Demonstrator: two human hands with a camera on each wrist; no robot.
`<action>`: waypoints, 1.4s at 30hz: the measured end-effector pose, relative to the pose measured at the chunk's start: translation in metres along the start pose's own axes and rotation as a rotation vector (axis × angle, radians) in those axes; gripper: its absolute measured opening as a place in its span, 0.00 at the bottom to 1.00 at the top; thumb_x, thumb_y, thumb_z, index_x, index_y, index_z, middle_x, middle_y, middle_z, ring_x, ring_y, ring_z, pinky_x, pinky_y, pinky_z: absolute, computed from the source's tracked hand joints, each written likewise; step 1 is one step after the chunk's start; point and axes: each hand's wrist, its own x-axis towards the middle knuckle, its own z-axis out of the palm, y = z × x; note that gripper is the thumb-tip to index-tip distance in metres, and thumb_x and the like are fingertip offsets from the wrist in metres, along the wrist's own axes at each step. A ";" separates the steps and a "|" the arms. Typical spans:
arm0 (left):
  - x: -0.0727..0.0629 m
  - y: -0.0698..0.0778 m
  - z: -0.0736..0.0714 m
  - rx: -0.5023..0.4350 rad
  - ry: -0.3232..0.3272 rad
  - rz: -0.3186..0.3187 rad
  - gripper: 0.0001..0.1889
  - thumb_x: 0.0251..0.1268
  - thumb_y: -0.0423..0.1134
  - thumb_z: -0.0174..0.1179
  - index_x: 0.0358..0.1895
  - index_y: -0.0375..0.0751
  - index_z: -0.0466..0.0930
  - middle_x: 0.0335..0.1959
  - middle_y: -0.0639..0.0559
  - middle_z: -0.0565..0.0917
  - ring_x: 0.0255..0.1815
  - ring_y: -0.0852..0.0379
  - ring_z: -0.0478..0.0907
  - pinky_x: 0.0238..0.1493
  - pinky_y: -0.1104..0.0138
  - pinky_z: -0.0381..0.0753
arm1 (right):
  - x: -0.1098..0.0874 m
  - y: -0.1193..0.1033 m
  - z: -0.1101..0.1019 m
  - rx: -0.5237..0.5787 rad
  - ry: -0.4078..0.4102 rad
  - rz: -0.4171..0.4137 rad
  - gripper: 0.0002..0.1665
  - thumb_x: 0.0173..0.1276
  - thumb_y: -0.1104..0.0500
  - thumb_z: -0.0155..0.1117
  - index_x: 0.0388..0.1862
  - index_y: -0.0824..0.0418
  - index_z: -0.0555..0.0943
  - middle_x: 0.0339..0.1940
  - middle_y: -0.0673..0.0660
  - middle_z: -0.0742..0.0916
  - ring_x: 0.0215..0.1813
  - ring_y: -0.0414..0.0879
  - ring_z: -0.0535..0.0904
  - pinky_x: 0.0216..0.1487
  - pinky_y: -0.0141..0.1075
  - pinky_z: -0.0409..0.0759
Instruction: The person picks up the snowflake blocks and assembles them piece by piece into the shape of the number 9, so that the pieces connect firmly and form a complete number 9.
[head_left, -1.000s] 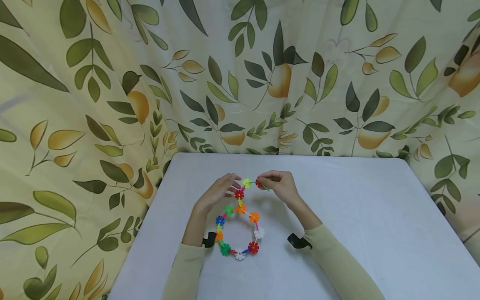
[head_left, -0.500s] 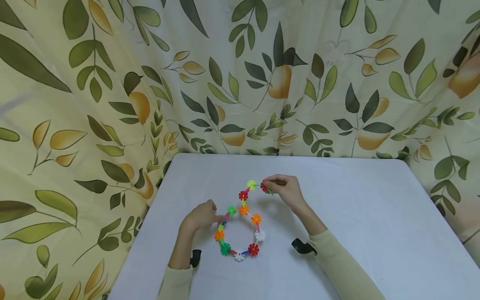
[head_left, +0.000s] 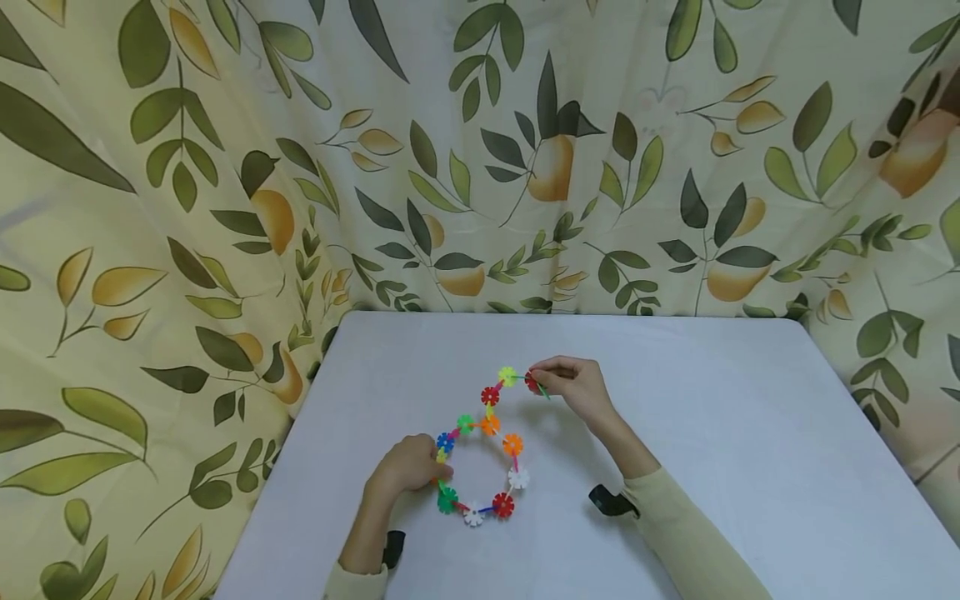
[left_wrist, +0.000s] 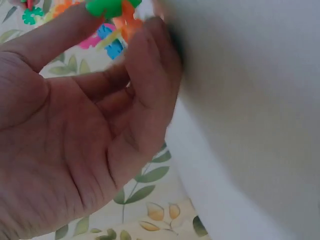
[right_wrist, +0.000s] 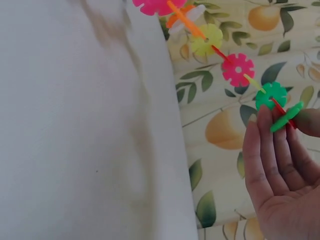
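Notched plastic snowflake discs in many colours are slotted together into a ring (head_left: 518, 477) with a short tail (head_left: 491, 396) off its far side. On the ring's left side my left hand (head_left: 407, 463) pinches the snowflake discs. Close up in the left wrist view, its thumb meets a green disc (left_wrist: 106, 7) beside an orange disc (left_wrist: 128, 21). My right hand (head_left: 576, 383) pinches the tail's end, a red disc (head_left: 532, 381) with a green disc (head_left: 543, 390) slotted on. The right wrist view shows this end green disc (right_wrist: 287, 117) between thumb and fingers.
The discs are over a white-covered table (head_left: 712, 433). A leaf-and-fruit patterned curtain (head_left: 600, 167) hangs behind it and along the left. Black wrist devices (head_left: 611, 501) are worn at both sleeves.
My left hand has left the tail's red and yellow discs and come down the ring's left side, where it now pinches. My right hand keeps its pinch and has shifted slightly right and nearer.
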 end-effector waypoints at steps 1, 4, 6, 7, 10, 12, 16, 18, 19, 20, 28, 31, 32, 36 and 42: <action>0.001 0.000 0.001 -0.013 -0.002 0.009 0.14 0.65 0.38 0.70 0.27 0.39 0.74 0.19 0.53 0.70 0.19 0.57 0.66 0.23 0.66 0.64 | -0.001 0.001 -0.001 0.006 0.003 0.009 0.15 0.72 0.58 0.72 0.48 0.69 0.87 0.43 0.61 0.92 0.39 0.49 0.91 0.47 0.37 0.88; 0.005 -0.002 0.001 -0.040 -0.008 0.028 0.09 0.69 0.35 0.65 0.36 0.37 0.74 0.23 0.50 0.72 0.21 0.56 0.70 0.24 0.66 0.68 | -0.002 0.003 -0.003 0.023 0.010 0.036 0.17 0.72 0.57 0.73 0.50 0.71 0.87 0.43 0.61 0.92 0.39 0.49 0.91 0.47 0.38 0.88; 0.007 -0.003 0.001 -0.058 -0.003 0.034 0.07 0.73 0.35 0.61 0.40 0.35 0.73 0.23 0.49 0.72 0.21 0.55 0.70 0.24 0.65 0.68 | -0.003 0.005 -0.005 0.033 0.015 0.044 0.19 0.73 0.57 0.72 0.51 0.72 0.86 0.44 0.62 0.92 0.40 0.49 0.91 0.47 0.38 0.88; 0.009 -0.004 0.000 -0.063 0.004 0.042 0.07 0.74 0.35 0.58 0.41 0.35 0.72 0.23 0.48 0.71 0.22 0.55 0.70 0.24 0.65 0.68 | -0.004 0.005 -0.006 0.039 0.018 0.045 0.19 0.73 0.57 0.72 0.52 0.73 0.85 0.44 0.62 0.92 0.40 0.49 0.91 0.47 0.38 0.88; 0.013 -0.005 -0.004 -0.091 0.037 0.078 0.07 0.78 0.35 0.54 0.42 0.34 0.70 0.24 0.48 0.70 0.23 0.55 0.69 0.25 0.64 0.68 | -0.005 0.005 -0.009 0.056 0.033 0.049 0.20 0.74 0.57 0.71 0.52 0.74 0.84 0.44 0.63 0.91 0.40 0.50 0.91 0.47 0.39 0.88; 0.017 -0.006 -0.006 -0.118 0.052 0.084 0.08 0.79 0.36 0.53 0.43 0.33 0.70 0.24 0.48 0.70 0.23 0.54 0.69 0.26 0.64 0.68 | -0.005 0.005 -0.012 0.062 0.041 0.059 0.21 0.74 0.56 0.70 0.53 0.75 0.84 0.43 0.63 0.92 0.41 0.49 0.91 0.47 0.39 0.88; 0.027 -0.010 -0.010 -0.209 0.083 0.088 0.10 0.80 0.38 0.53 0.46 0.32 0.70 0.25 0.49 0.71 0.24 0.55 0.69 0.27 0.64 0.68 | -0.008 0.003 -0.019 0.081 0.058 0.100 0.21 0.75 0.57 0.70 0.55 0.74 0.83 0.43 0.61 0.92 0.41 0.49 0.91 0.48 0.40 0.88; 0.033 -0.011 -0.012 -0.258 0.113 0.089 0.12 0.81 0.41 0.53 0.47 0.34 0.70 0.25 0.49 0.70 0.24 0.56 0.68 0.27 0.64 0.68 | -0.009 0.002 -0.022 0.078 0.064 0.116 0.22 0.75 0.56 0.69 0.57 0.72 0.82 0.44 0.60 0.92 0.42 0.49 0.91 0.48 0.39 0.88; 0.036 -0.011 -0.013 -0.287 0.131 0.087 0.12 0.81 0.43 0.53 0.46 0.34 0.70 0.25 0.50 0.70 0.24 0.56 0.69 0.27 0.64 0.69 | -0.009 0.002 -0.024 0.079 0.065 0.124 0.22 0.76 0.56 0.68 0.58 0.72 0.82 0.44 0.59 0.92 0.42 0.49 0.91 0.48 0.39 0.88; 0.040 -0.011 -0.014 -0.312 0.152 0.083 0.13 0.82 0.44 0.54 0.46 0.35 0.71 0.26 0.50 0.71 0.24 0.56 0.69 0.27 0.64 0.70 | -0.010 0.002 -0.026 0.076 0.061 0.129 0.22 0.76 0.56 0.68 0.59 0.71 0.82 0.45 0.58 0.92 0.43 0.49 0.91 0.48 0.39 0.88; 0.064 0.002 -0.030 -0.554 0.292 0.025 0.21 0.79 0.51 0.60 0.56 0.35 0.73 0.42 0.43 0.76 0.32 0.53 0.80 0.33 0.66 0.78 | -0.011 -0.001 -0.040 0.147 -0.030 0.161 0.26 0.78 0.57 0.64 0.68 0.72 0.77 0.44 0.61 0.90 0.44 0.51 0.91 0.53 0.41 0.86; 0.072 0.009 -0.038 -0.664 0.337 0.036 0.22 0.78 0.48 0.61 0.60 0.33 0.72 0.47 0.42 0.75 0.38 0.48 0.86 0.36 0.68 0.81 | -0.012 -0.004 -0.043 0.166 -0.038 0.182 0.27 0.79 0.58 0.63 0.70 0.72 0.75 0.45 0.59 0.91 0.45 0.51 0.91 0.54 0.40 0.86; 0.074 0.011 -0.041 -0.705 0.349 0.041 0.23 0.78 0.48 0.62 0.61 0.32 0.71 0.48 0.41 0.75 0.38 0.47 0.87 0.37 0.68 0.81 | -0.012 -0.004 -0.044 0.182 -0.037 0.187 0.27 0.78 0.59 0.63 0.70 0.73 0.75 0.45 0.59 0.91 0.45 0.50 0.91 0.54 0.40 0.86; 0.081 0.019 -0.049 -0.821 0.376 0.046 0.24 0.76 0.46 0.64 0.63 0.33 0.72 0.51 0.41 0.77 0.44 0.49 0.88 0.43 0.67 0.82 | -0.014 -0.005 -0.049 0.242 -0.029 0.201 0.30 0.77 0.60 0.65 0.72 0.74 0.73 0.45 0.54 0.91 0.45 0.48 0.90 0.54 0.41 0.86; 0.089 0.032 -0.055 -1.068 0.360 0.124 0.21 0.74 0.37 0.65 0.63 0.33 0.72 0.51 0.43 0.78 0.47 0.53 0.85 0.53 0.68 0.81 | -0.016 -0.003 -0.059 0.326 -0.024 0.217 0.30 0.77 0.60 0.64 0.72 0.73 0.73 0.43 0.53 0.90 0.45 0.47 0.89 0.54 0.41 0.86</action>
